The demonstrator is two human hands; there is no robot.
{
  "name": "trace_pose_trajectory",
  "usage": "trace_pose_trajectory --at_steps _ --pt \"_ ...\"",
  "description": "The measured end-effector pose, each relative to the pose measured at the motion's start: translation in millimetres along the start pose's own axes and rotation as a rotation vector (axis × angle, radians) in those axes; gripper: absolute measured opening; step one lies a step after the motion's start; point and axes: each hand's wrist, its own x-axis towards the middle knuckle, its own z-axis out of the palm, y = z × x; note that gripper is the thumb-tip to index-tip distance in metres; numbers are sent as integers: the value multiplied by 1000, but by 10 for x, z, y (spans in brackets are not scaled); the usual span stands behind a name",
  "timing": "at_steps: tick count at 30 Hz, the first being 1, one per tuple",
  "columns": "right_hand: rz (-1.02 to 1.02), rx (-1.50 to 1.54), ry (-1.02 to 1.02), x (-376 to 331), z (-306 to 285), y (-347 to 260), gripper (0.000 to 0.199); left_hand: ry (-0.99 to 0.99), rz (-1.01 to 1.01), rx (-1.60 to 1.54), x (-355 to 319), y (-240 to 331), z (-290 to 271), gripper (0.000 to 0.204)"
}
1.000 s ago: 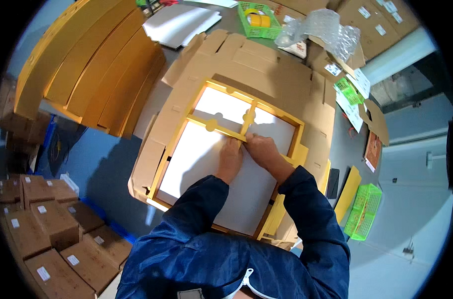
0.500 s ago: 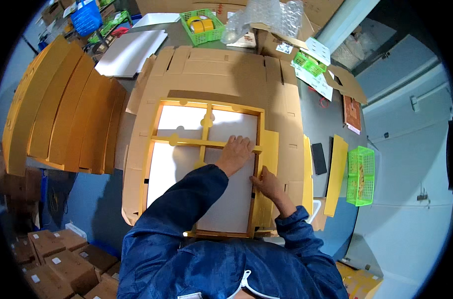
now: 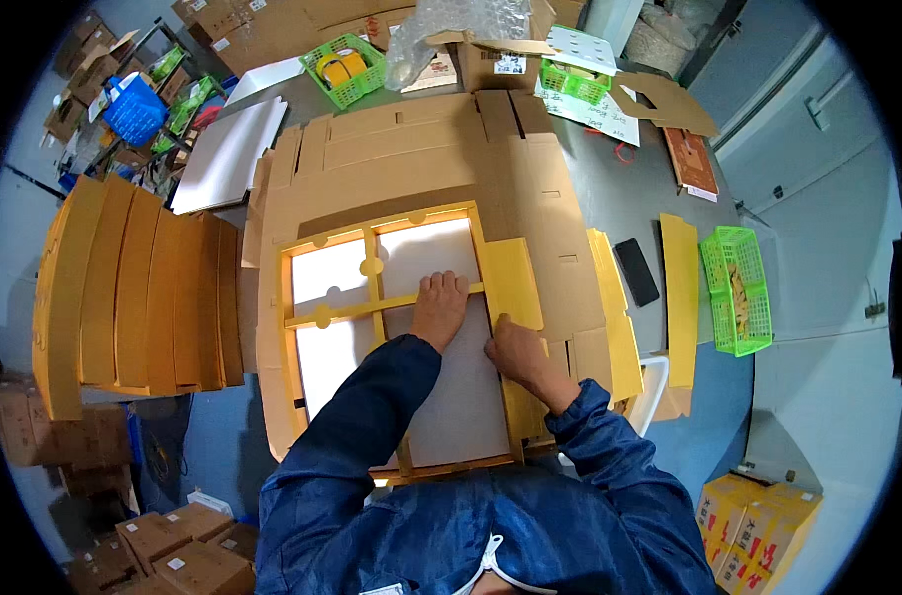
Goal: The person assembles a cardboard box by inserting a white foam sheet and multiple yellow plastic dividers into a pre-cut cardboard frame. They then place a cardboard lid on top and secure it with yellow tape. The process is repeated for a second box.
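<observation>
A shallow yellow cardboard box (image 3: 477,220) with a white floor lies on flattened brown cardboard (image 3: 411,149). Yellow divider strips (image 3: 396,301) with round tabs cross inside it, splitting it into compartments. My left hand (image 3: 441,309) lies over the cross divider close to the right wall, its fingers curled down on the strip. Just to the right, my right hand (image 3: 522,353) pinches the box's right side wall, thumb and fingertips at its upper edge. A yellow flap (image 3: 513,283) spreads outward from that wall. My fingers partly hide the divider's right end.
Several yellow box pieces (image 3: 154,288) stand in a row at left. White sheets (image 3: 233,154) and a green basket with tape (image 3: 344,69) are behind. On the right lie a black phone (image 3: 636,272), a yellow strip (image 3: 679,297) and a green basket (image 3: 736,290).
The view has turned, so the box and table appear shifted and tilted. My right hand has moved up along the side wall and its fingers are more closed. My left hand stays on the divider.
</observation>
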Motion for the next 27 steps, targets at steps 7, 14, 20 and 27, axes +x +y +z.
trace_pose_trajectory --at_steps 7,14,20,27 --pt "-14 -181 59 245 -31 79 19 142 20 33 140 23 145 19" --pt "-179 19 511 1030 -690 110 22 499 -36 -72 -389 -714 -418 37" --pt "-577 277 288 524 -353 -505 17 165 -356 -307 -1836 -824 -639 19" --pt "-773 158 225 335 120 -704 12 79 16 -89 -2288 -273 -776 20"
